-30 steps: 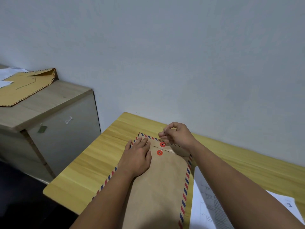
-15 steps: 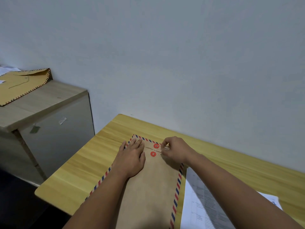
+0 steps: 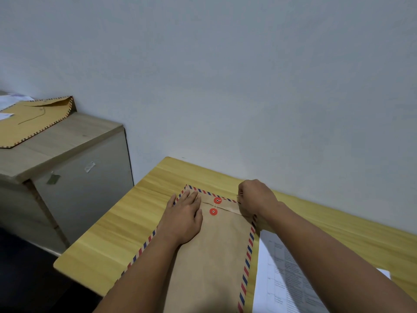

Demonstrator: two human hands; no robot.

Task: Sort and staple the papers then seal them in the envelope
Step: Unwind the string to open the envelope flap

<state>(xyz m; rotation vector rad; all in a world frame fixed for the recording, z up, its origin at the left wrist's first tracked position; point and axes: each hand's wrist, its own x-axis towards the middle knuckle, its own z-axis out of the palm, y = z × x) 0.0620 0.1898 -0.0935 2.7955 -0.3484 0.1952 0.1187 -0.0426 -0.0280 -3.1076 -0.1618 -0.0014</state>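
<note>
A brown envelope (image 3: 216, 256) with a red-and-blue striped border lies flat on the yellow wooden table (image 3: 117, 233), flap folded down. Two red closure discs sit on it, one on the flap (image 3: 217, 200), one just below it (image 3: 213, 211), with a thin string running between them. My left hand (image 3: 184, 216) presses flat on the envelope left of the discs. My right hand (image 3: 256, 198) is at the envelope's top right corner, its fingers pinched on the thin string that leads to the upper disc. Printed papers (image 3: 286, 274) lie on the table right of the envelope, under my right forearm.
A grey-brown cabinet (image 3: 67, 177) stands left of the table, with a second yellow-brown envelope (image 3: 31, 120) and white sheets (image 3: 9, 102) on top. A plain wall runs behind the table. The table's left edge drops to a dark floor.
My right hand has moved from beside the red discs out to the envelope's top right corner, drawing the string with it. My left hand stays pressed on the envelope.
</note>
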